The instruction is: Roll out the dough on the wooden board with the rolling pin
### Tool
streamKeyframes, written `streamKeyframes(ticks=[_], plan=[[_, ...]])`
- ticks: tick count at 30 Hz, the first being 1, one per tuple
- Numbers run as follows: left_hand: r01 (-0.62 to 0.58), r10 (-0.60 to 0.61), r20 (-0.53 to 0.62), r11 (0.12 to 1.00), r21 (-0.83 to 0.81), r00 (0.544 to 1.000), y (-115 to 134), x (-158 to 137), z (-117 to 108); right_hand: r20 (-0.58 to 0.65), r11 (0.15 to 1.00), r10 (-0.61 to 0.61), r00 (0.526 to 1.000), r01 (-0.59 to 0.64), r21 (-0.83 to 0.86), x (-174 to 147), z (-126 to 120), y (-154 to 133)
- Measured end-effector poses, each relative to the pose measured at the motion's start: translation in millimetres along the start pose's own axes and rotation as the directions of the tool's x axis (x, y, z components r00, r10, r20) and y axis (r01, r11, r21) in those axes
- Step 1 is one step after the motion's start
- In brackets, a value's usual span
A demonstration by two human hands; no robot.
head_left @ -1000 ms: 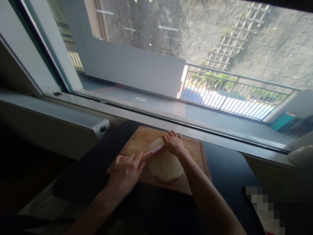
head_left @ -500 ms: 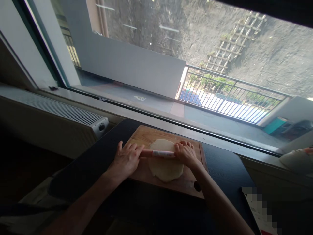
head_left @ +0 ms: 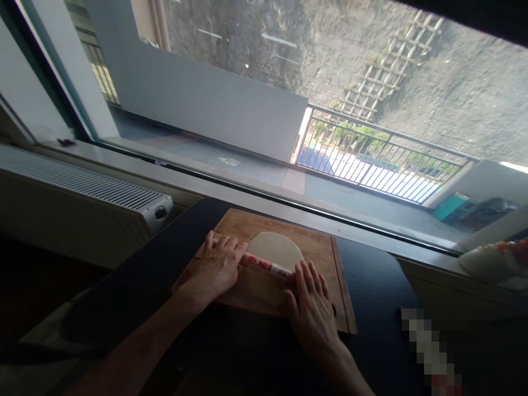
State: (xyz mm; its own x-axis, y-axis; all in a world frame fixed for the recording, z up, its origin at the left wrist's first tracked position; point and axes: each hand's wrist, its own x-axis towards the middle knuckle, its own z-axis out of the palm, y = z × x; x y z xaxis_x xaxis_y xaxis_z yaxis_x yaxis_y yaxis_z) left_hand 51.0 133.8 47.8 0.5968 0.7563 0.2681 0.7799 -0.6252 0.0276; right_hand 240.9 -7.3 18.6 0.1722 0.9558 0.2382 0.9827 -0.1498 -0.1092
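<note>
A rolling pin (head_left: pixel 264 265) with a red-and-white label lies slantwise across a flat round of pale dough (head_left: pixel 277 246). My left hand (head_left: pixel 220 264) is closed over the pin's left end, its fingers bent across the top. On the right end, my right hand (head_left: pixel 311 297) holds the pin beneath its palm and fingers, which reach forward over it. That end of the pin is mostly hidden by the hand. Under the dough is a wooden cutting board (head_left: pixel 243 221), and the dough's near part lies in shadow.
The board stands on a dark table (head_left: pixel 379 286) with rounded corners, pushed up to a window sill (head_left: pixel 231 190). To the left is a white radiator (head_left: pixel 152 212). A pale rounded object (head_left: pixel 480 261) sits on the sill at the right. A blurred-out item (head_left: pixel 429 346) lies at the lower right.
The rolling pin has turned, its right end now nearer to me, and its label shows red. My right hand has come back towards me with straighter fingers. The board has turned slightly.
</note>
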Motion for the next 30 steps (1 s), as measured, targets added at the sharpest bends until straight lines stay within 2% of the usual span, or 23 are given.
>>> streamKeyframes(ticks=[3, 5, 7, 9, 13, 15, 16, 17, 19, 22, 24, 25, 27, 30], plan=[[-0.003, 0.003, -0.002, 1.0, 0.008, 1.0, 1, 7, -1, 0.064, 0.995, 0.101, 0.993, -0.103, 0.019, 62, -5, 12], [0.014, -0.014, -0.009, 1.0, 0.009, 1.0, 2, 13, -2, 0.157, 0.984, 0.159, 0.975, -0.17, 0.06, 107, -10, 21], [0.033, -0.032, -0.019, 0.999, 0.008, 0.999, 3, 19, -3, 0.223, 0.976, 0.173, 0.959, -0.198, 0.093, 129, -14, 25], [0.032, -0.032, -0.037, 0.999, 0.003, 0.999, 6, 23, -4, 0.193, 0.98, 0.155, 0.969, -0.176, 0.097, 118, -14, 20], [-0.022, 0.021, -0.043, 0.999, -0.026, 0.999, 10, 21, -3, 0.005, 0.996, 0.075, 0.997, -0.076, 0.041, 24, -4, -10], [-0.061, 0.06, -0.031, 0.997, -0.045, 0.998, 11, 18, -1, -0.029, 0.999, 0.026, 0.999, -0.025, 0.035, -15, 0, -24], [-0.074, 0.072, -0.027, 0.996, -0.052, 0.997, 12, 17, 0, -0.03, 0.999, 0.012, 0.999, -0.011, 0.035, -24, 2, -27], [-0.078, 0.077, -0.027, 0.995, -0.053, 0.997, 12, 16, 1, -0.025, 0.999, 0.012, 1.0, -0.011, 0.036, -23, 2, -27], [-0.078, 0.077, -0.034, 0.996, -0.044, 0.996, 11, 16, 4, -0.012, 0.997, 0.061, 0.998, -0.06, 0.037, 4, 2, -18], [-0.055, 0.054, -0.045, 0.998, -0.017, 0.998, 10, 18, 6, 0.059, 0.978, 0.192, 0.98, -0.196, 0.069, 83, -2, 6], [-0.043, 0.043, -0.056, 0.999, 0.003, 0.997, 10, 19, 6, 0.183, 0.965, 0.215, 0.959, -0.237, 0.112, 126, -6, 18], [-0.041, 0.042, -0.061, 0.999, 0.011, 0.997, 10, 18, 6, 0.224, 0.961, 0.213, 0.951, -0.245, 0.127, 138, -7, 21], [-0.049, 0.05, -0.071, 0.999, 0.025, 0.996, 11, 16, 5, 0.22, 0.965, 0.194, 0.956, -0.227, 0.135, 135, -7, 21], [-0.08, 0.082, -0.074, 0.996, 0.034, 0.994, 13, 10, 2, 0.055, 0.986, 0.125, 0.991, -0.13, 0.101, 73, -1, 8]])
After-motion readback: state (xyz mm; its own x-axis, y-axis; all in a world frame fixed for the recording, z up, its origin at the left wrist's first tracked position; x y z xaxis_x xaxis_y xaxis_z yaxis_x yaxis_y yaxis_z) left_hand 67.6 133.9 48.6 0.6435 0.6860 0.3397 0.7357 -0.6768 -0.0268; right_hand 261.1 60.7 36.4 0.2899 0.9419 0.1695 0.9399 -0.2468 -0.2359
